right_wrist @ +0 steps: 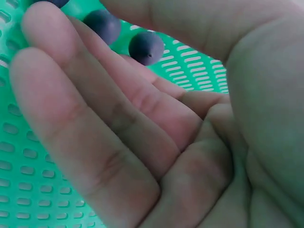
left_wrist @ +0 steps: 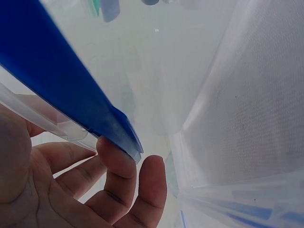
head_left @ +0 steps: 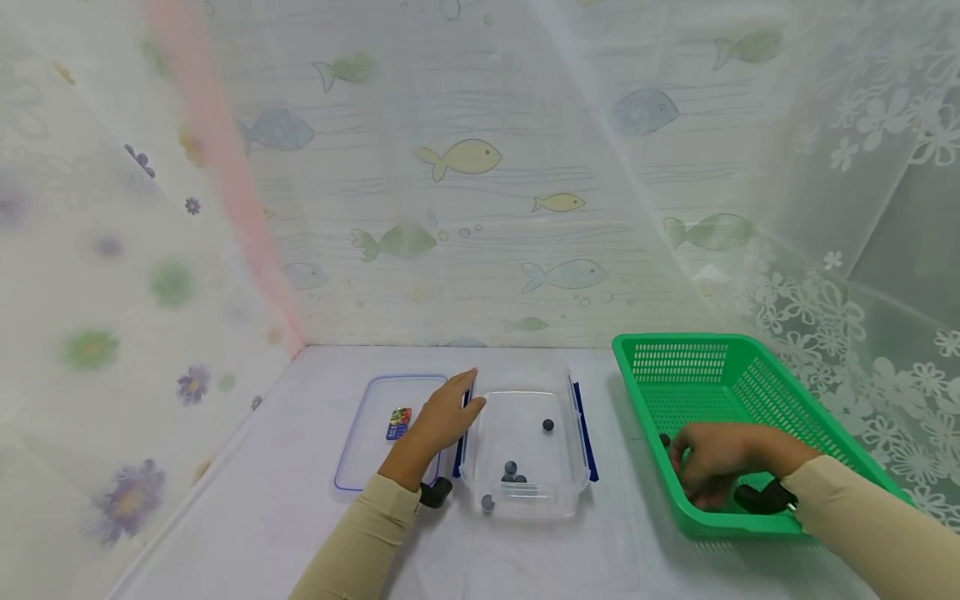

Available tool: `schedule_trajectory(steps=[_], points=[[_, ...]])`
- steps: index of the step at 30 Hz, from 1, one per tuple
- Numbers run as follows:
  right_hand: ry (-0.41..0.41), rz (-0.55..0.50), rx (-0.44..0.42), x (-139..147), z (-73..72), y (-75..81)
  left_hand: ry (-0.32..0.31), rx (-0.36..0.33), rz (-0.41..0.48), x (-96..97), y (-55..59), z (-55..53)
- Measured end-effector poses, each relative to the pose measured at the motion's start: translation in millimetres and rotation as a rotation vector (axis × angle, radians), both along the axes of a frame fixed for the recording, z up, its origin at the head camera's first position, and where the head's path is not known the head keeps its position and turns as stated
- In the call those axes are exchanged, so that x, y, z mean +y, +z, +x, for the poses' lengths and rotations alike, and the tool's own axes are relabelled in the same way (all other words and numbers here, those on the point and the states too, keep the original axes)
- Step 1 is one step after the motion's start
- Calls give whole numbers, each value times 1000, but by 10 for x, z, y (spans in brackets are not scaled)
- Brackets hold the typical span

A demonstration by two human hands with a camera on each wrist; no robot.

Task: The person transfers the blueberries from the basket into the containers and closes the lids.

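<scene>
A clear plastic food container (head_left: 536, 496) with blue side latches stands in the middle of the table. Several blueberries (head_left: 548, 425) lie in it, mostly toward its near end. My left hand (head_left: 444, 415) holds the left rim, fingertips at the end of the blue latch (left_wrist: 90, 90) in the left wrist view. Down inside the green basket (head_left: 738, 527), at its near left, is my right hand (head_left: 712, 458). The right wrist view shows its fingers extended and slightly cupped, with blueberries (right_wrist: 146, 48) just beyond them among the basket's slots.
A clear lid (head_left: 358, 450) with a blue edge and a small colourful label (head_left: 399, 423) lies left of the container. One blueberry (head_left: 487, 502) sits at the container's near left corner. Behind the table hangs a fish-print curtain (head_left: 465, 250), with flowered sheeting (head_left: 127, 358) at the left.
</scene>
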State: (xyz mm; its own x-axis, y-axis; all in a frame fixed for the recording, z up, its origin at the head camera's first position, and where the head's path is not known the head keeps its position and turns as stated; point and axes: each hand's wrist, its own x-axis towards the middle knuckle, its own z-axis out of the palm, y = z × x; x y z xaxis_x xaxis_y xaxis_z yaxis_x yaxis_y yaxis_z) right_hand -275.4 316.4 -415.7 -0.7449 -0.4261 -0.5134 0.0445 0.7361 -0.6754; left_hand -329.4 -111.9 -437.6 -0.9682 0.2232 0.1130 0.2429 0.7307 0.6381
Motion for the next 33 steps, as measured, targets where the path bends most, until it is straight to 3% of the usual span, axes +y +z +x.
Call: schedule_trajectory(steps=[8,18,26,33], points=[[19,-50,122,12,-62,-1,9,2,-6,-8,-13,0],[-31,-39,132,49,-93,16,0,6,-3,-6,-10,2],[-35,-27,177,124,-127,99,-6,6,8,6,13,11],[-7,-72,232,169,-180,268,-8,15,3,-4,-8,1]])
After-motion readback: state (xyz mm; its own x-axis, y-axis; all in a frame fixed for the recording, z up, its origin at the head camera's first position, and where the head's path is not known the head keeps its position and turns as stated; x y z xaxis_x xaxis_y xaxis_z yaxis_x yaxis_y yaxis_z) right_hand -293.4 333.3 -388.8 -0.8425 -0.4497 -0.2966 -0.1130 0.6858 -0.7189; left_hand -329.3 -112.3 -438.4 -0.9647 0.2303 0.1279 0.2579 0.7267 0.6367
